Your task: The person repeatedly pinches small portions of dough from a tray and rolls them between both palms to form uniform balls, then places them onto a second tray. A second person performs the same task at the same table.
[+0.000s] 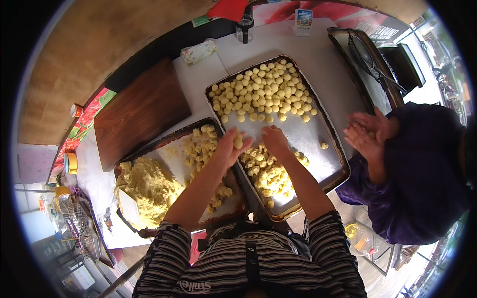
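Note:
My left hand [226, 148] is above the border between two metal baking trays, a piece of yellow dough [238, 141] resting at its palm and thumb. Over the right tray [316, 149] is my right hand [275, 139], fingers pointing down and bent; whether anything is in them is hidden. Rolled dough balls [264, 89] crowd the far half of that tray. Rough dough lumps [274, 178] are heaped in its near part, below my right forearm. In the left tray [164, 151] sit a large crumbly dough mass [152, 186] and torn pieces [199, 149], partly behind my left arm.
A person in dark purple [413, 175] stands at the right, hands pressed together beside the tray. A dark wooden board [141, 111] lies at the left. Further back are a tissue pack [199, 51], a glass jug [244, 31] and a tray [343, 33] with a mesh strainer [361, 52].

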{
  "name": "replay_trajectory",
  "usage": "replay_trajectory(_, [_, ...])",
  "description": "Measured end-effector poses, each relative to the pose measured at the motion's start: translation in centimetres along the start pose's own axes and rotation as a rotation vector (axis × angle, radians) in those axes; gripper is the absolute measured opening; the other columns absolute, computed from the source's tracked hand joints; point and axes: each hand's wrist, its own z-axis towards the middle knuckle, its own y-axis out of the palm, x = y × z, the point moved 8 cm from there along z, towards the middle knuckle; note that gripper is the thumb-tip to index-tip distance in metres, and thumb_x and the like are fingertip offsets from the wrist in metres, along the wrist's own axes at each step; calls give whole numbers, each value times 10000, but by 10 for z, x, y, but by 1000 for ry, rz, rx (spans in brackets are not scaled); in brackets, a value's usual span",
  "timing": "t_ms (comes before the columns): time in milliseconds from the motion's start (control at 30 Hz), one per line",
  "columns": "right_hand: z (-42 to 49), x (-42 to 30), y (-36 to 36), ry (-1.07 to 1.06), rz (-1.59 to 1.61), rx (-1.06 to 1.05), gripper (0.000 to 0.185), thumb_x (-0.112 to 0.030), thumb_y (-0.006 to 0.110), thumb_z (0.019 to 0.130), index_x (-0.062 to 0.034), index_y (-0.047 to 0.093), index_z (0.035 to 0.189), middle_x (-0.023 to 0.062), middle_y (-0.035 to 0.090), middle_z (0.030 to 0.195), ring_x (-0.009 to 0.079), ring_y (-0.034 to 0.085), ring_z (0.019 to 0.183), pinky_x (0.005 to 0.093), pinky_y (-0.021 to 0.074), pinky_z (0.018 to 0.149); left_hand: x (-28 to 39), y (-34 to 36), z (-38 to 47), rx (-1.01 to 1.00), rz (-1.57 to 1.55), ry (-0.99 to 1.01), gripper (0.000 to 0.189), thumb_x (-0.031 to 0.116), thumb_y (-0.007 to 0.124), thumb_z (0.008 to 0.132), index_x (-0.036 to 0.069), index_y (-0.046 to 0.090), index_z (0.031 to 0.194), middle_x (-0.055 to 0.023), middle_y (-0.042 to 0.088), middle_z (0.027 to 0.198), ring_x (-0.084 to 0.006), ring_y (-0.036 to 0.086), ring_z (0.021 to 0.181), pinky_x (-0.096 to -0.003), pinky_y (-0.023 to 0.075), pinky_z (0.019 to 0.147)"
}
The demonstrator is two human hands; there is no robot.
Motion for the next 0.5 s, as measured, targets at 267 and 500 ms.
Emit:
replay_trajectory(267, [4,3,33,-111,-348,-242,182,-230,664,751,-110,669,888,136,558,1039,326,572,1005,447,496,802,43,6,27,-4,265,134,487,221,515,947,-13,327,1330,-181,484,1231,-339,540,1089,-413,477,972])
replay_trajectory(500, [-7,33,-22,104,408,-25,253,-216,715,795,-46,679,980,98,594,955,198,619,869,312,502,733,-16,21,-3,-182,584,7,479,322,561,937,-20,448,1253,-132,522,1140,-246,573,997,-378,486,914])
